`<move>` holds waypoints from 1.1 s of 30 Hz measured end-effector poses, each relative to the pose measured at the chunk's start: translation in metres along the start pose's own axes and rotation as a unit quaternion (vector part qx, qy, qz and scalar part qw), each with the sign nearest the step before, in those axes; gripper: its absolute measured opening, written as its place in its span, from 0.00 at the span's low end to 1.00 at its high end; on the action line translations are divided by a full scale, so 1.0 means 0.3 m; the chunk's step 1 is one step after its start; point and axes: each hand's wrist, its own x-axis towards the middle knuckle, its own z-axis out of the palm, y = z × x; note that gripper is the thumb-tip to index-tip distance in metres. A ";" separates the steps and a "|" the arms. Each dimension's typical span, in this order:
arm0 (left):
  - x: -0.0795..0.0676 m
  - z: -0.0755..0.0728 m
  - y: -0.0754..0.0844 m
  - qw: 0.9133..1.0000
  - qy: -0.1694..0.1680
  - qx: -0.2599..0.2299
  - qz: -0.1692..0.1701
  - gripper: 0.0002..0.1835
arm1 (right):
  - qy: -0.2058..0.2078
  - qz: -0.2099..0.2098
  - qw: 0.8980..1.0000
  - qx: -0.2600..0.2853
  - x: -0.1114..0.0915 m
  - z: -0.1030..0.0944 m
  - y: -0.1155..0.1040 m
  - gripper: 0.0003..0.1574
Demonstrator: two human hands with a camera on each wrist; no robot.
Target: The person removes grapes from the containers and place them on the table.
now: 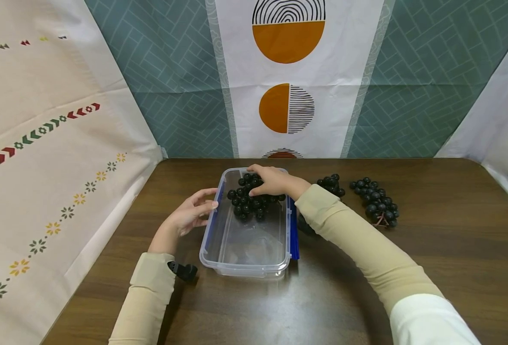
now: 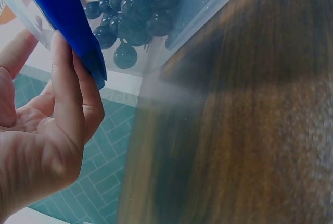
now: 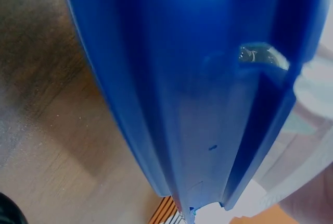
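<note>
A clear plastic container (image 1: 254, 244) with blue side latches (image 1: 294, 235) stands on the table, a bunch of black grapes (image 1: 246, 203) in its far half. From above, my right hand (image 1: 275, 183) reaches over the container's right side and grips the grapes between thumb and fingers; some fingertips are hidden. My left hand (image 1: 191, 211) touches the left rim from outside, its fingers fairly straight. In the left wrist view its fingertips rest at the blue latch (image 2: 67, 21), with grapes (image 2: 138, 10) seen through the wall. The right wrist view is mostly filled by a blue latch (image 3: 197, 94).
Right of the container, another bunch of black grapes (image 1: 331, 184) lies partly behind my right forearm. Farther right lies one more bunch (image 1: 376, 201) with a reddish stem. Brown wooden table (image 1: 443, 249) surrounds them, and patterned cloths (image 1: 172, 72) hang behind and at the sides.
</note>
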 end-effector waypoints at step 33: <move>0.005 0.002 -0.014 1.000 -0.005 -0.015 0.006 0.31 | 0.007 0.016 1.000 0.002 0.034 0.025 0.001 0.45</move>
